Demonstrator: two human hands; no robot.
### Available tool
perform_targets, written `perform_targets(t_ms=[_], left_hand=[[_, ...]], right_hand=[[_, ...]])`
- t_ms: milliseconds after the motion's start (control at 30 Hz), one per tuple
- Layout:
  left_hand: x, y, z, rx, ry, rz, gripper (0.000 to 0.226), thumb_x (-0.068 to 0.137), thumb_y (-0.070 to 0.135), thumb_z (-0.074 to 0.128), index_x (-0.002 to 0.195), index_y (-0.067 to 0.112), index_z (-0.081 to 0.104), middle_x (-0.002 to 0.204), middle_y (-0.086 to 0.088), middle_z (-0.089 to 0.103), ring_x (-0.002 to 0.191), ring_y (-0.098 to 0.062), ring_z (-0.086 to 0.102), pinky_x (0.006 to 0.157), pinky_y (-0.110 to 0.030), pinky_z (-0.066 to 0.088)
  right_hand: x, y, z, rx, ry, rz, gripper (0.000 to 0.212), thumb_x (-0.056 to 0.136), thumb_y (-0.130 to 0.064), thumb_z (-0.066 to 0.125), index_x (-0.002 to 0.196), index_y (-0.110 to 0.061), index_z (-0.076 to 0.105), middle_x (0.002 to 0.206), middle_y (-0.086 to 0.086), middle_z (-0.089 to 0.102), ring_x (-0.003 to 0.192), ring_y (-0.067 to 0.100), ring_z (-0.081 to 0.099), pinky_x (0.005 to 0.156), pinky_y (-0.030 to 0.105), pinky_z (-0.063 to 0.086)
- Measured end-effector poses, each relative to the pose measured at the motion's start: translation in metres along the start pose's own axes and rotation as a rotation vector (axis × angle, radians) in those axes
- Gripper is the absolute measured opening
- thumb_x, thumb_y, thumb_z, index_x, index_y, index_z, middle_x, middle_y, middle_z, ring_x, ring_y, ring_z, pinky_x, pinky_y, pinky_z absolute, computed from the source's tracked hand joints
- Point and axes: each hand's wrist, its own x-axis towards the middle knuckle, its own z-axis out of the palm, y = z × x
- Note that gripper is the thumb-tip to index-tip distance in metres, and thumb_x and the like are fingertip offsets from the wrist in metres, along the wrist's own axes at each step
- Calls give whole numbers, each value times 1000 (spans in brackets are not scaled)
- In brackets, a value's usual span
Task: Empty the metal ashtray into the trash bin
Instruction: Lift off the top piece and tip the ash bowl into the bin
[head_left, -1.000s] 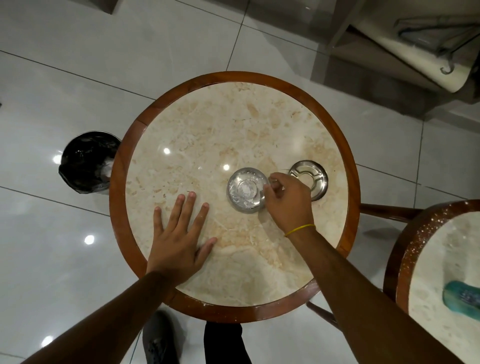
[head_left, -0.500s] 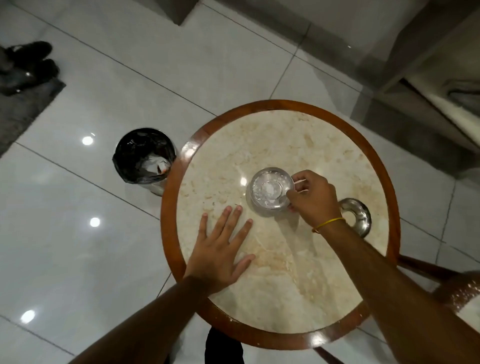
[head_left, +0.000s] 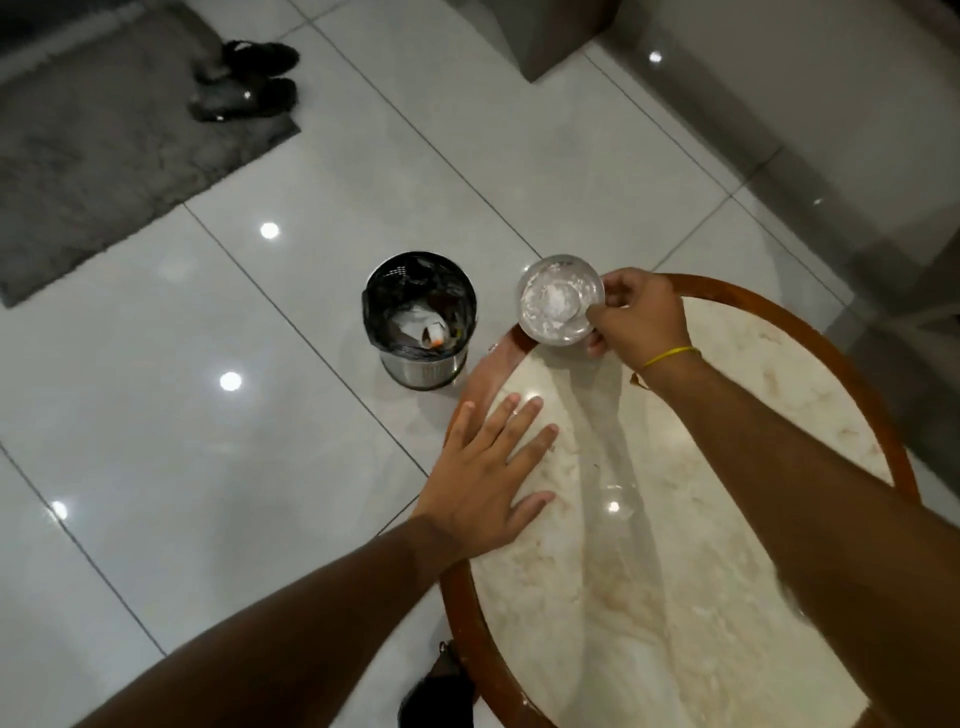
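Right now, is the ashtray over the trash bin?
No, the right hand holds the ashtray level at the table edge, beside the trash bin, not above it.

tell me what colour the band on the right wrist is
Yellow: a thin band round the right wrist, seen in the head view.

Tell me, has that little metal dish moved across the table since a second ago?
Yes. The metal ashtray, held in the right hand, has gone from mid-table to the table's wooden rim, on the side nearest the trash bin.
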Motion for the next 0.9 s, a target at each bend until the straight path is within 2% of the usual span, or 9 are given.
perform_targets(t_ms=[100,200,300,333,400,433,500,667,900], left_hand=[[-1,-3,3,-27,18,8,73,110,67,31,172,29,27,184,-6,14,170,-30,8,133,-64,8],[-2,-3,5,-53,51,12,73,110,65,32,172,28,27,184,-6,14,171,-30,5,135,-60,-3],[-2,-4,9,-80,57,19,74,110,64,31,173,26,22,184,-8,11,170,-31,3,134,-63,0],[-1,-4,11,-92,55,19,75,111,64,31,174,26,20,184,-8,10,170,-31,2,134,-64,2],[-2,-5,12,-104,51,16,75,111,63,32,175,25,17,184,-8,8,170,-31,0,133,-65,5],[-2,-5,12,-109,48,18,76,111,62,33,175,25,17,184,-9,8,170,-31,-1,133,-66,6],[-1,-5,11,-126,37,19,76,110,62,37,174,25,18,184,-8,7,170,-31,-3,133,-67,3],[0,-4,6,-122,28,11,74,111,63,33,173,26,20,184,-7,7,170,-30,-6,129,-60,-17],[0,-3,4,-103,17,22,73,112,63,30,174,26,19,184,-8,7,170,-32,-5,128,-55,-25]], right_hand=[[19,-19,29,-57,-12,-68,24,76,2,62,90,-16,68,69,5,72,41,20,70,45,31,59],[34,-36,60,-96,-3,-135,21,76,-4,65,94,-12,70,74,8,71,45,26,72,43,33,61],[49,-47,91,-153,-15,-241,15,77,-10,67,92,-12,65,75,10,68,48,30,70,39,33,59],[53,-50,101,-185,-24,-290,14,79,-13,68,92,-13,63,76,10,68,52,30,70,42,35,59],[60,-54,123,-292,-33,-404,17,80,-15,66,96,-11,61,83,12,69,69,33,70,58,41,61],[63,-55,132,-366,-35,-469,19,81,-16,65,98,-10,61,87,13,69,77,33,68,66,42,58],[67,-53,150,-519,-60,-581,19,84,-15,63,100,-7,58,95,15,66,85,35,64,74,43,51],[69,-48,176,-778,-167,-680,21,86,-7,60,104,-7,51,103,18,58,81,43,58,77,45,45],[73,-43,182,-830,-169,-698,22,84,-5,59,101,-13,47,101,15,56,72,42,55,69,38,37]])
